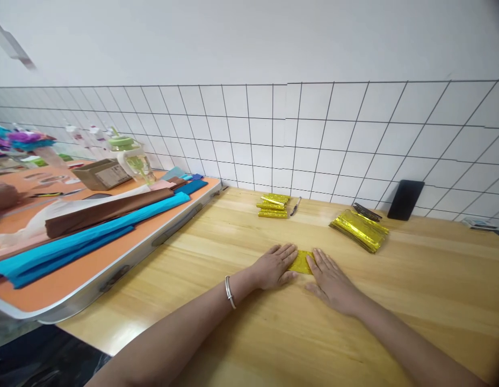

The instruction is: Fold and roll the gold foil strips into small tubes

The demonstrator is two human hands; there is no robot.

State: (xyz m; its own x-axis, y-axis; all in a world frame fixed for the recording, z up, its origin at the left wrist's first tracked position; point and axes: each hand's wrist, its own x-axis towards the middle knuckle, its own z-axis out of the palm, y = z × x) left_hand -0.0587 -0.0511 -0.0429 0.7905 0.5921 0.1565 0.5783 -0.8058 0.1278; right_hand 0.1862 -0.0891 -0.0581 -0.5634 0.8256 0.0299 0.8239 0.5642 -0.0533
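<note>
Two flat palms: left hand [273, 267], right hand [332, 282] pressing gold foil [301, 262] | cardboard box [101, 173]: contents hidden

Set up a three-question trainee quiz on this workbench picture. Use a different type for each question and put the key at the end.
1. True or false: the left hand and the right hand both rest open on the gold foil piece on the wooden table.
2. What leans against the tiled wall on the right? A) a black phone B) a red mug C) a pair of scissors
3. Short answer: which wrist wears the bracelet?

Key: 1 true; 2 A; 3 the left wrist.
</note>
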